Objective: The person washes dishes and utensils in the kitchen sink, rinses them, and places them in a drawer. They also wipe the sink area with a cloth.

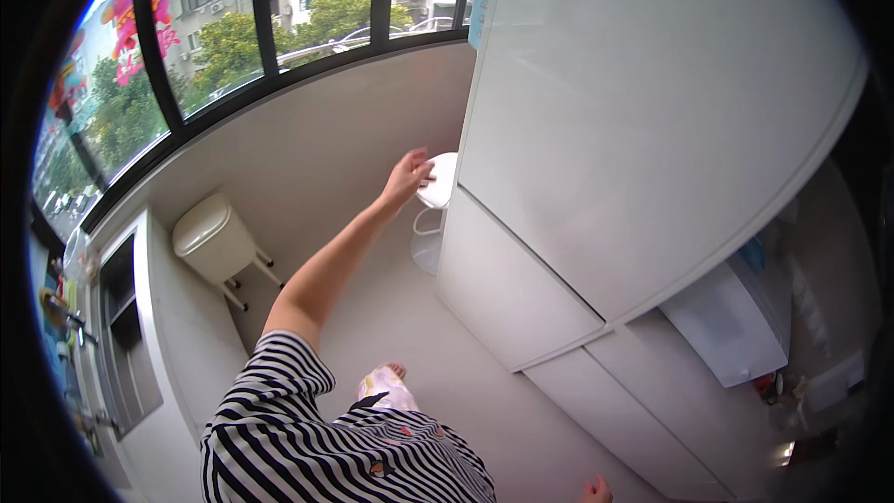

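Note:
My left hand (407, 180) is stretched out ahead with loosely parted fingers and holds nothing visible. Behind its fingers is a white swivel stool (441, 185) with a rounded seat, a loop footrest and a round base. Part of that stool is hidden by a tall white cabinet (628, 119). I cannot tell whether the fingers touch the seat. Only some fingers of my right hand (596, 490) show at the bottom edge, near the lower cabinet doors (628, 419); the rest is cut off.
A cream lidded bin on legs (213, 237) stands by the left wall. Left of it, a white counter holds a dark sink (129, 335). Black-framed windows (262, 14) run along the far wall. An open cabinet space at right holds a translucent plastic box (730, 325).

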`<action>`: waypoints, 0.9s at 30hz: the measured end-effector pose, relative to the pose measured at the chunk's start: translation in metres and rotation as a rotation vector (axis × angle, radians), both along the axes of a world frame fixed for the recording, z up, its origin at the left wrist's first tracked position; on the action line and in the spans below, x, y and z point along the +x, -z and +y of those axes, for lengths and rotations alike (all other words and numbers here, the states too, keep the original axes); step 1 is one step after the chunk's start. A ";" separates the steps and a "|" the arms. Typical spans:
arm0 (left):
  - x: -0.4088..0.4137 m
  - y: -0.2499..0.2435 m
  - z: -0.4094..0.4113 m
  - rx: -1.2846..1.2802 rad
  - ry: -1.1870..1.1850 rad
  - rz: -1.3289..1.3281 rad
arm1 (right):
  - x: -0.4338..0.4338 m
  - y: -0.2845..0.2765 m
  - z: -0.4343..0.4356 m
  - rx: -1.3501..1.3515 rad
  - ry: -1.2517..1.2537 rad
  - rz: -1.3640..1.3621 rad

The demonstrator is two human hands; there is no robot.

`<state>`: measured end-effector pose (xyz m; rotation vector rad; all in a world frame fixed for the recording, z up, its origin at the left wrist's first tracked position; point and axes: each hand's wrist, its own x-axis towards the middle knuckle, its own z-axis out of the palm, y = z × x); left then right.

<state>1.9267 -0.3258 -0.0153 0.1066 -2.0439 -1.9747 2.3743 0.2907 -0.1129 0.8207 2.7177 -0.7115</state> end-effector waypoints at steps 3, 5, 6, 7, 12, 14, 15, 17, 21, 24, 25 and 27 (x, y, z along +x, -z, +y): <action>-0.123 -0.046 -0.047 0.023 -0.065 0.141 | -0.043 -0.006 -0.070 0.032 -0.015 0.017; -0.184 -0.069 -0.066 -0.092 -0.036 0.178 | -0.062 -0.008 -0.116 0.008 -0.036 0.021; -0.209 -0.079 -0.068 -0.104 -0.010 0.166 | -0.074 -0.008 -0.140 -0.013 -0.040 0.034; -0.237 -0.090 -0.067 -0.123 0.016 0.132 | -0.087 -0.008 -0.163 -0.036 -0.041 0.054; -0.312 -0.113 -0.035 0.096 0.114 0.248 | -0.081 -0.036 -0.222 -0.068 0.179 0.091; -0.328 -0.113 -0.035 0.126 0.085 0.213 | -0.079 -0.047 -0.230 -0.002 0.230 0.032; -0.334 -0.110 -0.040 0.132 0.071 0.214 | -0.080 -0.052 -0.233 0.048 0.223 0.009; -0.326 -0.076 -0.049 -0.198 -0.133 0.299 | -0.082 -0.060 -0.240 0.139 0.202 -0.051; -0.245 0.039 -0.093 -0.641 -0.108 0.095 | -0.105 -0.070 -0.272 0.116 0.389 0.004; -0.137 0.098 -0.105 -0.808 0.248 -0.114 | -0.144 -0.078 -0.307 -0.079 0.139 0.235; -0.103 0.101 -0.097 -0.876 0.557 -0.212 | -0.164 -0.078 -0.322 -0.225 0.094 0.303; -0.026 0.091 -0.054 -0.677 1.066 -0.418 | -0.204 -0.077 -0.348 -0.515 0.024 0.321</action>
